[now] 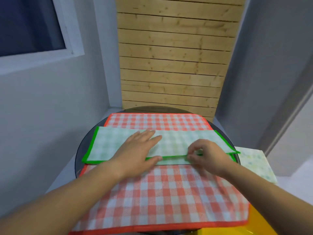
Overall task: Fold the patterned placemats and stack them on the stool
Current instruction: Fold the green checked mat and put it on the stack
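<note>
Your left hand [140, 148] lies flat with straight fingers, pressing the folded green checked placemat [108, 146]. Your right hand [207, 156] pinches its green-bordered near edge. The placemat lies across a red checked placemat [169, 197] on the round dark stool [79, 153].

Left hand [140, 148] flat, right hand [205, 154] pinching

The green-checked cloth placemat [108, 146] and red-checked cloth placemat [169, 192] show a matt, coarse weave. The round dark bench [79, 156] looks smooth and glossy; the pale slatted wood panel [172, 56], rough and knotty.
</note>
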Demonstrator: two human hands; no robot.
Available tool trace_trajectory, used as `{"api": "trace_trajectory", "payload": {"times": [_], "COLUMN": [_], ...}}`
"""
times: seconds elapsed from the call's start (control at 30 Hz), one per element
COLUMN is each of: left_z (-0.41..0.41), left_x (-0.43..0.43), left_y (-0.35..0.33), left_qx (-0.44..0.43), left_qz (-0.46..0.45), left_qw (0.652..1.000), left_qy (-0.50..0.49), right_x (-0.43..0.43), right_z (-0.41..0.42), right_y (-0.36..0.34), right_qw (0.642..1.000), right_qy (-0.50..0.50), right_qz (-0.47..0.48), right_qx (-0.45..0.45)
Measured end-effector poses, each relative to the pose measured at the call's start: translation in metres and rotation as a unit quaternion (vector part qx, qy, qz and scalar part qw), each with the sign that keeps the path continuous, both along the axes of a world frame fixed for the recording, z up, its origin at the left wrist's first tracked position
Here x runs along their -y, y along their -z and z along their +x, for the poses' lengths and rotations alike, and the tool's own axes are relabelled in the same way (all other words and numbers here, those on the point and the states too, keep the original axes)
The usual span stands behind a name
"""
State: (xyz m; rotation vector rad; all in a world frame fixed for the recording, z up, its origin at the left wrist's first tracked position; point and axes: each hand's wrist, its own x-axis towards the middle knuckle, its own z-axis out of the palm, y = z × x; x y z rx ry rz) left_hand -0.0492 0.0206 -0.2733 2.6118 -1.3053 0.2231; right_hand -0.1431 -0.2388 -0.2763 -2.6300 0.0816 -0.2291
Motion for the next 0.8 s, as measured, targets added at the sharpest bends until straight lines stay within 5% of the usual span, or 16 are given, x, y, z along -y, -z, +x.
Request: {"api": "trace_trajectory", "payload": {"times": [0.13,0.33,0.57,0.8], "left_z": [0.003,0.015,0.024,0.027], "left_x": [-0.003,-0.002,-0.007,-0.012], "left_y": [0.027,0.037,0.038,0.043], "left_qx": [-0.084,-0.097,-0.103,-0.114], "left_qz": [0.107,0.146,0.168,0.161], "left_qw": [0.990,0.984,0.980,0.980], "left_qy": [-0.024,-0.024,-0.028,-0.024], "right_x": [0.003,0.006,-0.002,-0.002], "right_z": [-0.007,-0.012,-0.014,0.002], "right_y": [0.021,0.037,0.043,0.023], "right_qw": [1.000,0.999,0.986,0.996], "right_qy": [-0.007,-0.011,-0.058,-0.070], "right_qz": [0.016,0.018,-0.124,-0.052], "right_qx": [-0.009,0.036,0.099,0.011]}}
